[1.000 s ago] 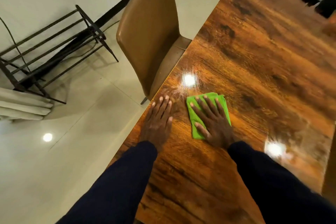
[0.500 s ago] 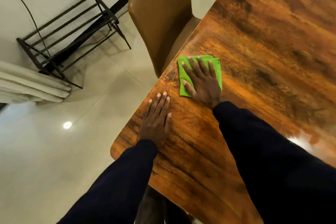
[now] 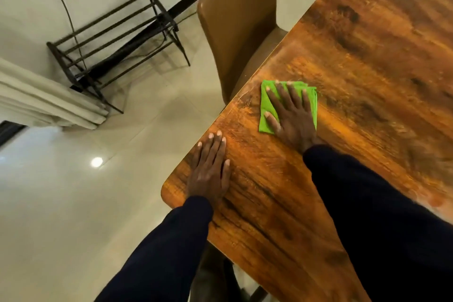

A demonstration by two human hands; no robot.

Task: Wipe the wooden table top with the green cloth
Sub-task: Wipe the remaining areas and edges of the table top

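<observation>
Head view: R hand [image 3: 294, 120] flat on green cloth [image 3: 265, 105], L hand [image 3: 208, 171] on table [image 3: 367, 68]

1. Green cloth [image 3: 264, 102]: middle hidden beneath the right hand [image 3: 294, 120]; only margins show.
2. Tabletop [image 3: 367, 68]: cut by the top and right edges; near part hidden by the right sleeve [image 3: 380, 216].
3. Chair [image 3: 235, 19]: backrest top cut off; seat mostly hidden under the tabletop.
4. Curtain [image 3: 36, 100]: cut by the left edge.

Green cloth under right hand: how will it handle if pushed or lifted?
Probably floppy: the green cloth lies in flat folded layers under the right hand. Likely slides when pressed, as the wooden table top looks glossy. Lifted by a corner, it may unfold.
</observation>
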